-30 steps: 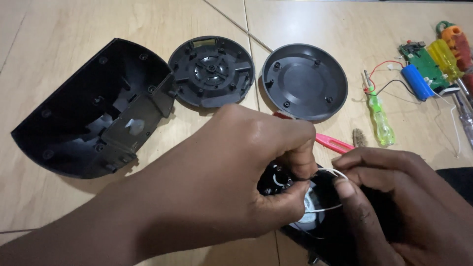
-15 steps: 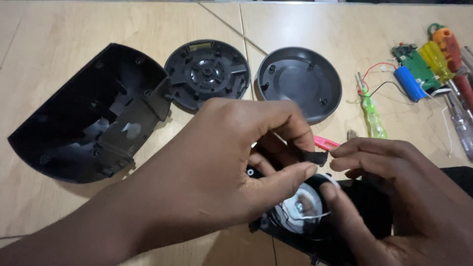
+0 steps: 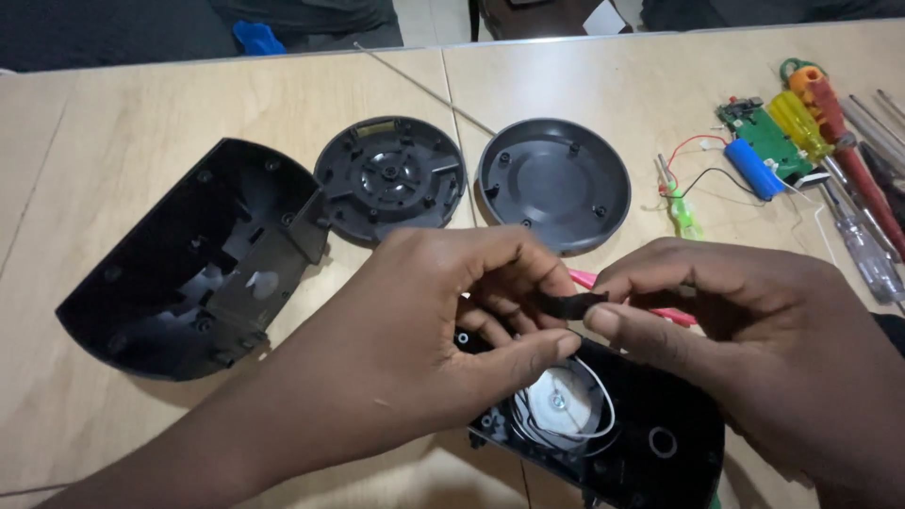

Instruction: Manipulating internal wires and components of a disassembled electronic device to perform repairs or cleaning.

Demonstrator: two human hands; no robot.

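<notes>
A small black strip [image 3: 568, 304], flat and matte, sits pinched between the fingers [image 3: 528, 273] of the left hand [image 3: 424, 330] and the fingers [image 3: 622, 325] of the right hand [image 3: 754, 349]; each hand's thumb and forefinger press together on one end of it. The strip hangs just above a black plastic housing [image 3: 650, 443] at the desk's [image 3: 141, 123] near edge. In that housing lies a round, pale metallic disc [image 3: 558, 403] with a thin white wire [image 3: 608, 415] looped around it. A pink tool [image 3: 660, 314] shows between the hands, partly hidden. Toward the left edge lies a large, dark half-round shell [image 3: 179, 273], glossy, with ribs and screw posts inside. Beyond the hands lie two round black plates: a ribbed disc [image 3: 389, 179] and a smooth dished cover [image 3: 556, 179]. Near the far right corner are a green circuit board [image 3: 764, 137], a blue cylinder cell [image 3: 751, 168] and screwdrivers [image 3: 839, 141].
</notes>
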